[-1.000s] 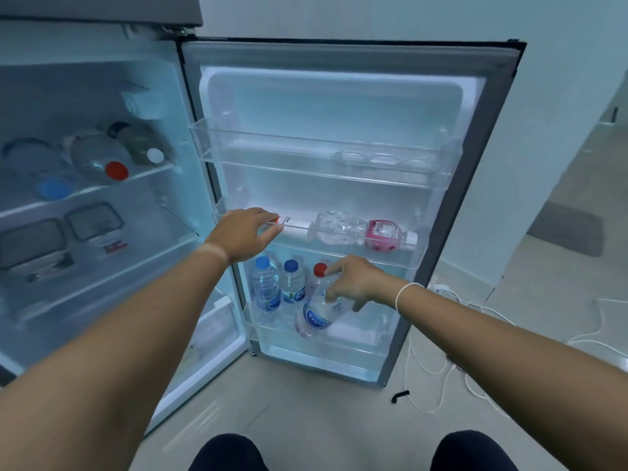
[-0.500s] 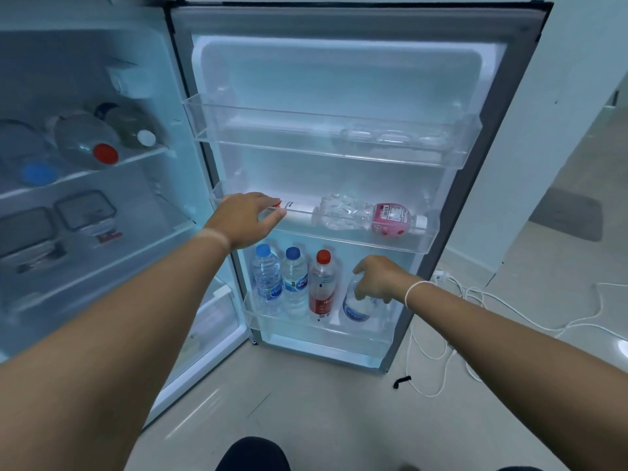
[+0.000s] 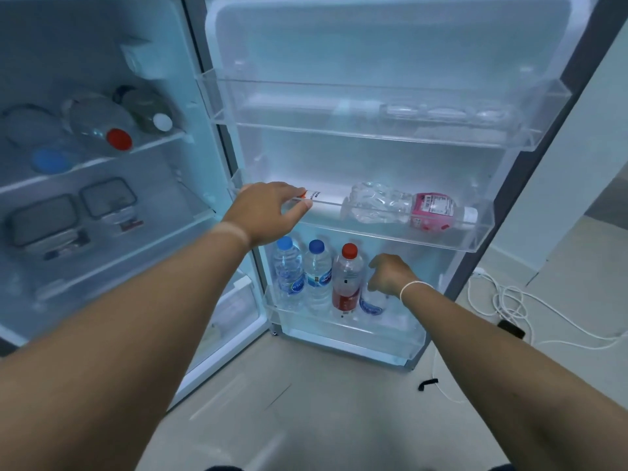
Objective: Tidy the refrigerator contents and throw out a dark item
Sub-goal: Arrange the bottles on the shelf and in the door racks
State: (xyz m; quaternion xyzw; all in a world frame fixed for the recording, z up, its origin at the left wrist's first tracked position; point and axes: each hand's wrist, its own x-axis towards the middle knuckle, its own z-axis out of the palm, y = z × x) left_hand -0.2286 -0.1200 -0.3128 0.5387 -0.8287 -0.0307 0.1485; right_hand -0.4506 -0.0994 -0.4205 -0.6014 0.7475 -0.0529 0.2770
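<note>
Fingers of the left hand [image 3: 268, 212] curl over the clear middle door shelf [image 3: 475, 237], perhaps pinching a white tube [image 3: 321, 198]. Right hand [image 3: 390, 277] wraps the top of a blue-labelled clear bottle [image 3: 372, 304] standing in the bottom door bin [image 3: 373, 338] beside the red-capped bottle [image 3: 347, 280].

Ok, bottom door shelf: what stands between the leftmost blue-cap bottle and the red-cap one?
One more blue-cap bottle, upright between the leftmost bottle and the red-cap bottle, seen in the head view.

Head camera looks down, seemingly close, into refrigerator door [image 3: 373, 137].
</note>
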